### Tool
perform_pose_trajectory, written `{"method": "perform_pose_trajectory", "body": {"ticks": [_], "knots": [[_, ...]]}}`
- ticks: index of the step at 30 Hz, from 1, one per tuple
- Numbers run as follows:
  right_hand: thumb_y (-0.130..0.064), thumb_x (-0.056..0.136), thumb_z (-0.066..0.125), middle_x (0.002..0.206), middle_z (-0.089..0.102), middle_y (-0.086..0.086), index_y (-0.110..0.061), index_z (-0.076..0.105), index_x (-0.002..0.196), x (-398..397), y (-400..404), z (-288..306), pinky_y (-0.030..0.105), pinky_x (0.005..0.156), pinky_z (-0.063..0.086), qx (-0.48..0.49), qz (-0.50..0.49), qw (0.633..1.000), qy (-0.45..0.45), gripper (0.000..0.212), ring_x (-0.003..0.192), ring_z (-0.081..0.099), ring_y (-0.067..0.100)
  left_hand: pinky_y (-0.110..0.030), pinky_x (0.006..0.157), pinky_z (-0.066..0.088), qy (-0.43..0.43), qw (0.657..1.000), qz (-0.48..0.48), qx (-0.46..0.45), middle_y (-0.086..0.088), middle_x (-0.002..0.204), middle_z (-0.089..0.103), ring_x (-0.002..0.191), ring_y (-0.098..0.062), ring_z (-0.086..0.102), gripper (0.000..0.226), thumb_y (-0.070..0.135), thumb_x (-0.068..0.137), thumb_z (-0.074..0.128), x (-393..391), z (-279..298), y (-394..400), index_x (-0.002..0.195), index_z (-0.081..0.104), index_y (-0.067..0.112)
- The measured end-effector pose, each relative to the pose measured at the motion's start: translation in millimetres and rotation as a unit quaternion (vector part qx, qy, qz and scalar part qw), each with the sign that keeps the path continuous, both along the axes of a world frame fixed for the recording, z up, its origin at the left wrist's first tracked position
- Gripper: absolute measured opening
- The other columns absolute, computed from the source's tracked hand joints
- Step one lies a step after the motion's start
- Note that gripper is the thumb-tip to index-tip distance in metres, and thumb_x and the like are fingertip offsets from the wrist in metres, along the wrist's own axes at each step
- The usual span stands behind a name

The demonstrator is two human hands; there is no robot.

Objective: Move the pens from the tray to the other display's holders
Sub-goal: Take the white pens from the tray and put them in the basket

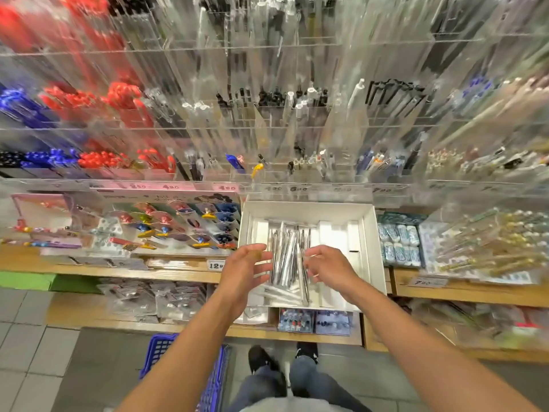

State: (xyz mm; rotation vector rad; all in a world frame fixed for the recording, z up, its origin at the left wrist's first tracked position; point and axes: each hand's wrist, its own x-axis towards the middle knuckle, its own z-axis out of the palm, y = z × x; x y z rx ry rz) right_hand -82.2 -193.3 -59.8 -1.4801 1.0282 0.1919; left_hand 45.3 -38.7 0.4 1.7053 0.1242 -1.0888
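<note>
Here the left hand [248, 267] hovers with fingers spread and empty at the left edge of the silver pens [286, 257], which lie loose in the white tray [368, 233]; the right hand [325, 267], loosely curled and apparently empty, flanks them. They look light, stiff and slippery; I'd pinch several mid-barrel.

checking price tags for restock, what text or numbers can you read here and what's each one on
"400" on a price label on the clear holders' front rail.
"400" on a second rail label.
"600" on a rail label, faint.
"700" on a rail label, faint.
"12", cut off by the left hand, on a shelf-edge tag.
All other tags and packaging print: too blurred to read.
</note>
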Motion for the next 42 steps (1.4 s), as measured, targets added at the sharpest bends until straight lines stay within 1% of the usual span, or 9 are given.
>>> {"method": "perform_pose_trajectory", "body": {"ticks": [5, 8, 15, 19, 23, 27, 32, 36, 42], "knots": [[-0.017, 0.095, 0.056, 0.111, 0.063, -0.001, -0.016, 0.063, 0.109, 20, 26, -16, 0.025, 0.081, 0.050, -0.069, 0.242, 0.966, 0.054, 0.017, 0.089, 0.063, 0.014, -0.031, 0.079, 0.055, 0.003, 1.000, 0.003, 0.007, -0.005, 0.109, 0.073, 0.101, -0.024, 0.068, 0.023, 0.012, 0.103, 0.044, 11, -2, -5, 0.114, 0.064, 0.014], [-0.012, 0.091, 0.052, 0.083, 0.057, -0.003, -0.017, 0.054, 0.078, 34, 45, -28, 0.031, 0.070, 0.048, -0.158, 0.388, 0.900, 0.120, 0.014, 0.080, 0.058, 0.019, -0.030, 0.076, 0.055, 0.008, 1.000, 0.002, 0.012, -0.005, 0.107, 0.073, 0.098, -0.023, 0.069, 0.023, 0.012, 0.102, 0.045, 19, -4, -3, 0.112, 0.065, 0.015], [-0.004, 0.089, 0.054, 0.071, 0.046, -0.001, -0.014, 0.041, 0.065, 45, 49, -37, 0.032, 0.066, 0.048, -0.233, 0.505, 0.799, 0.228, 0.029, 0.070, 0.052, 0.019, -0.031, 0.076, 0.055, 0.015, 1.000, -0.015, 0.004, -0.006, 0.107, 0.074, 0.092, -0.020, 0.069, 0.022, 0.014, 0.102, 0.045, 28, -5, 3, 0.111, 0.065, 0.016], [-0.022, 0.095, 0.055, 0.074, 0.055, -0.001, -0.012, 0.058, 0.083, 33, 39, -34, 0.027, 0.060, 0.046, -0.217, 0.459, 0.845, 0.168, 0.016, 0.066, 0.053, 0.016, -0.031, 0.076, 0.055, 0.015, 1.000, -0.025, -0.004, -0.005, 0.107, 0.073, 0.094, -0.021, 0.068, 0.021, 0.014, 0.102, 0.046, 31, -3, 4, 0.111, 0.065, 0.015], [-0.031, 0.098, 0.053, 0.081, 0.064, -0.002, -0.024, 0.053, 0.088, 22, 32, -11, 0.023, 0.052, 0.042, -0.179, 0.277, 0.942, 0.067, 0.013, 0.057, 0.053, 0.012, -0.031, 0.078, 0.056, 0.015, 0.999, -0.024, -0.024, -0.004, 0.103, 0.074, 0.088, -0.018, 0.068, 0.020, 0.015, 0.102, 0.047, 29, 1, 4, 0.111, 0.065, 0.014], [-0.034, 0.094, 0.059, 0.082, 0.066, -0.006, -0.026, 0.057, 0.088, 23, 38, 22, 0.017, 0.053, 0.046, -0.124, 0.120, 0.983, -0.057, 0.010, 0.058, 0.059, 0.005, -0.033, 0.078, 0.055, 0.017, 0.998, -0.048, -0.044, -0.003, 0.103, 0.070, 0.090, -0.018, 0.065, 0.015, 0.020, 0.102, 0.050, 21, 4, 2, 0.110, 0.062, 0.015], [-0.031, 0.090, 0.066, 0.082, 0.071, -0.006, -0.019, 0.064, 0.093, 32, 53, 31, 0.022, 0.050, 0.049, -0.040, 0.072, 0.987, -0.138, 0.012, 0.053, 0.062, 0.010, -0.021, 0.058, 0.054, 0.012, 0.996, -0.070, -0.062, -0.005, 0.090, 0.068, 0.072, -0.012, 0.067, 0.019, 0.019, 0.105, 0.047, 12, 6, 1, 0.101, 0.064, 0.011], [-0.035, 0.102, 0.043, 0.098, 0.071, 0.001, -0.019, 0.064, 0.098, 28, 40, 10, 0.022, 0.056, 0.050, -0.006, 0.143, 0.989, -0.030, 0.027, 0.056, 0.059, 0.008, -0.034, 0.069, 0.057, 0.011, 0.999, 0.003, -0.051, -0.008, 0.097, 0.070, 0.084, -0.020, 0.065, 0.020, 0.017, 0.107, 0.041, 20, 4, 8, 0.104, 0.060, 0.009], [-0.011, 0.096, 0.051, 0.134, 0.058, 0.003, -0.010, 0.067, 0.113, 27, 42, -36, 0.030, 0.097, 0.044, -0.063, 0.377, 0.914, 0.132, 0.024, 0.117, 0.055, 0.018, -0.036, 0.067, 0.059, 0.040, 0.997, 0.043, -0.054, -0.008, 0.094, 0.070, 0.084, -0.024, 0.065, 0.023, 0.018, 0.107, 0.039, 28, 1, 17, 0.108, 0.061, 0.012]]}}
